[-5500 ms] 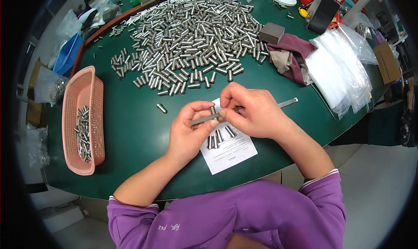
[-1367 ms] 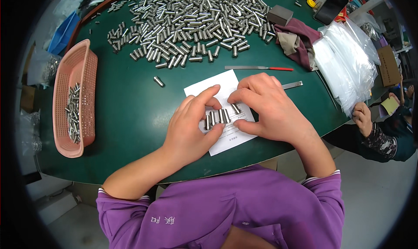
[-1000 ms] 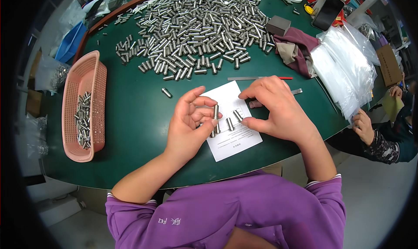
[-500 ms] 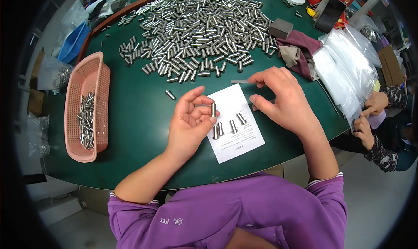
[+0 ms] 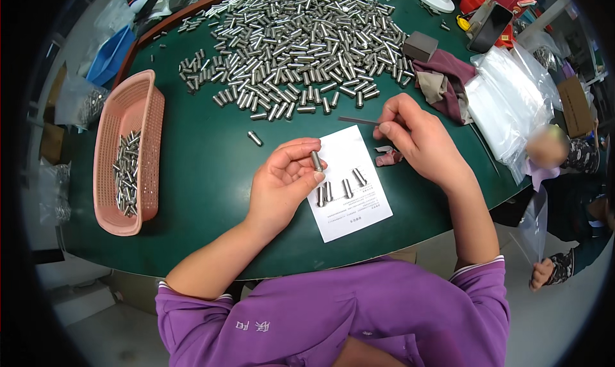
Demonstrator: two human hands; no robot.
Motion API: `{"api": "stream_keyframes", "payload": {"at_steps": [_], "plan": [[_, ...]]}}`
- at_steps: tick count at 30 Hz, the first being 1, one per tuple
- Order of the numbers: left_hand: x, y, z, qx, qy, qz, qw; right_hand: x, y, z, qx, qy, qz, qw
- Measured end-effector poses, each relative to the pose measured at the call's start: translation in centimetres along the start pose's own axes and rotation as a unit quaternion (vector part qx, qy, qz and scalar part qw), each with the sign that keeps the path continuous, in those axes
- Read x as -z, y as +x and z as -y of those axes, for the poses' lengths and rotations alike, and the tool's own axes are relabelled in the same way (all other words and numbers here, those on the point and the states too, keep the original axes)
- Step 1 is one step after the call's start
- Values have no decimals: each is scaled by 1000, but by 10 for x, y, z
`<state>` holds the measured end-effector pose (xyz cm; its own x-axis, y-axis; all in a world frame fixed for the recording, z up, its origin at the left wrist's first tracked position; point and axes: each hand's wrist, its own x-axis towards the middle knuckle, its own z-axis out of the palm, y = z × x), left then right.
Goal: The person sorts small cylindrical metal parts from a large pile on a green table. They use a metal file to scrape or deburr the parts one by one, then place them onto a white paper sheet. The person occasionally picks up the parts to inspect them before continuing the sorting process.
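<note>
Between the thumb and fingers of my left hand [image 5: 277, 186] is a short, shiny steel pin [image 5: 316, 161], held over the upper left part of a printed white sheet [image 5: 359, 221]. Several similar pins [image 5: 348, 188] lie on that sheet. My right hand [image 5: 424, 141] pinches one end of a thin, flat grey strip [image 5: 356, 120], whose free end points left past the sheet's top edge. Below the right fingers lies a small crumpled reddish piece [image 5: 387, 156]. One loose pin [image 5: 255, 138] rests on the green table above my left hand.
A large pile of steel pins [image 5: 301, 53] covers the far middle. At left stands a pink basket [image 5: 101, 207] with pins inside. Right of the pile are a dark block [image 5: 420, 46], a maroon cloth [image 5: 448, 78] and clear plastic bags [image 5: 500, 104]. Another person's hand [image 5: 542, 274] holds a bag.
My right hand has taken hold of the grey strip, which lay on the table, and lifted its end. The pin in my left hand has tilted. The co-worker's hands have moved apart.
</note>
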<state>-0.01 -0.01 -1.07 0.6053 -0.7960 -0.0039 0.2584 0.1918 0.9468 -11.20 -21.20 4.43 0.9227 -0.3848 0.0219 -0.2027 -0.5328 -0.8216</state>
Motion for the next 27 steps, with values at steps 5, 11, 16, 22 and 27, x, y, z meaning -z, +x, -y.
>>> {"api": "stream_keyframes", "payload": {"at_steps": [5,11,16,22,27], "plan": [[-3,-2,-4,43,-20,-12,999,-6,-4,27,79,-47,123,988],[-2,-2,-4,45,52,7,998,-20,3,26,77,-50,136,986],[1,-4,1,23,-10,-4,1000,-12,7,24,14,-26,156,987],[-4,0,-4,54,47,-7,997,-27,4,20,59,-10,111,992],[0,-1,-2,53,-27,6,998,12,7,1,-83,144,123,978]]}}
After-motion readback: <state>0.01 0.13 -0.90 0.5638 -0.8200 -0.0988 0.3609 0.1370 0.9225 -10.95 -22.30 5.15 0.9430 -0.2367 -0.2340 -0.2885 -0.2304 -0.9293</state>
